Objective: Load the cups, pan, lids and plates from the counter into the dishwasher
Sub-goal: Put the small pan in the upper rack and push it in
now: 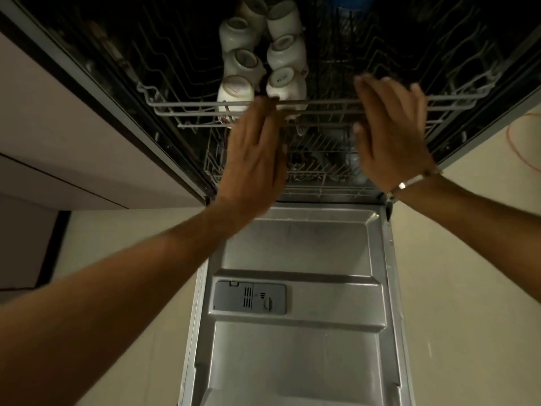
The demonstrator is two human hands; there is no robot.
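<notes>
Both hands are lying flat against the front rail of the upper rack, fingers straight and together — the left hand beside the front cups, the right hand further along the same rail, a bracelet showing at its wrist. Neither is holding anything. The cups are sitting mouth-down in 2 rows in the upper rack, at least 7 of them in view. The lower rack is sitting inside the dishwasher; what it is holding is too dark to tell. The door is lying fully open below.

The step in hand is probably sliding the cup-laden rack, and open palms suggest a push inward. The next move is calling for an even push from both hands — an uneven one could skew the rack and rattle the cups. The counter, pan, lids and plates are out of view.
</notes>
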